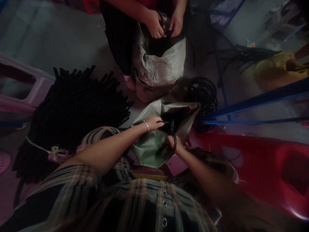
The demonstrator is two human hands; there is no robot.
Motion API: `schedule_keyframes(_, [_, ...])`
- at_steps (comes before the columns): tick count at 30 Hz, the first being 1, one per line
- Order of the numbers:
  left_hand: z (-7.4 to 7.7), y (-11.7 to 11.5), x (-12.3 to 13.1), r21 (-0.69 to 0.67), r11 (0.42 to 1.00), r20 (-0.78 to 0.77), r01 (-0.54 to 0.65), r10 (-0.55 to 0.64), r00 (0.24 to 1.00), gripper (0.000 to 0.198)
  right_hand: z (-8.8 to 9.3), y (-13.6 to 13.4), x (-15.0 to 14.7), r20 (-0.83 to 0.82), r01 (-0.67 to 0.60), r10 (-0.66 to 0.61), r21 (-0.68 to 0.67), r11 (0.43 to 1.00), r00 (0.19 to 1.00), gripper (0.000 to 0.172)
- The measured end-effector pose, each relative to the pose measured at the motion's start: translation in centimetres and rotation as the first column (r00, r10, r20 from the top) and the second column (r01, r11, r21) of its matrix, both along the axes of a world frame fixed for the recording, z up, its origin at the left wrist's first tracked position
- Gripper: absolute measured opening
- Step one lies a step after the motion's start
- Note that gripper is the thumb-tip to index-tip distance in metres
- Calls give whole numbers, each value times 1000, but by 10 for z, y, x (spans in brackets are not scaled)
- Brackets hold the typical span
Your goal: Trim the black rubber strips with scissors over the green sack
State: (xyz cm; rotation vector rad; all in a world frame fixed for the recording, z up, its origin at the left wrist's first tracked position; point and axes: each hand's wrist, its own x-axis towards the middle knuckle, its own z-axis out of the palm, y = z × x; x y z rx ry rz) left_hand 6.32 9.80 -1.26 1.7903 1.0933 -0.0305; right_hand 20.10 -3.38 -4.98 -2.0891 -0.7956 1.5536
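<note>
A pink stool (43, 89) is at left. A red plastic object (256, 164) sits near right, with blue bars (265, 98) beyond and a yellow bag (271, 69) far right.

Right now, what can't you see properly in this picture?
All in the head view:
Inside the near sack: too dark.
What the dark strip in the left hand is: too small and dim.
The scissors' tips, in the right hand: lost in shadow.
The other person's head: cut off by the top edge.
The yellow thing: blurred, cut off by the right edge.
</note>
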Motion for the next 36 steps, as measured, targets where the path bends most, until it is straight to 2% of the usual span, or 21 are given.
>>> schedule_keyframes(4, [5, -2, 2, -245, 960, 107, -137, 167, 980, 27, 0, 0, 0, -17, -89, 90, 45, 995, 996, 21])
schedule_keyframes(8, [8, -5, 4, -366, 917, 129, -158, 218, 967, 24, 7, 0, 0, 79, -232, 223, 139, 963, 972, 20])
schedule_keyframes(10, [8, -6, 4, -376, 915, 141, -143, 209, 968, 22, 9, 1, 0, 103, -259, 245, 150, 954, 964, 22])
schedule_keyframes(14, [9, -8, 3, -375, 921, 150, -107, 174, 973, 22, 10, 3, 2, 141, -241, 228, 82, 967, 963, 26])
schedule_keyframes(18, [8, -9, 2, -347, 934, 148, -83, 142, 979, 23, 13, 5, 3, 170, -281, 269, 55, 958, 948, 25])
schedule_keyframes(24, [7, -10, 3, -318, 944, 149, -85, 138, 979, 25, 14, 5, 4, 150, -314, 298, 91, 945, 943, 24])
schedule_keyframes(29, [11, -11, 3, -330, 942, 161, -65, 124, 979, 23, 9, 4, 4, 197, -289, 269, 81, 954, 943, 24])
schedule_keyframes(36, [13, -11, 4, -348, 936, 159, -58, 120, 980, 20, 5, 0, 3, 150, -261, 242, 124, 957, 959, 15])
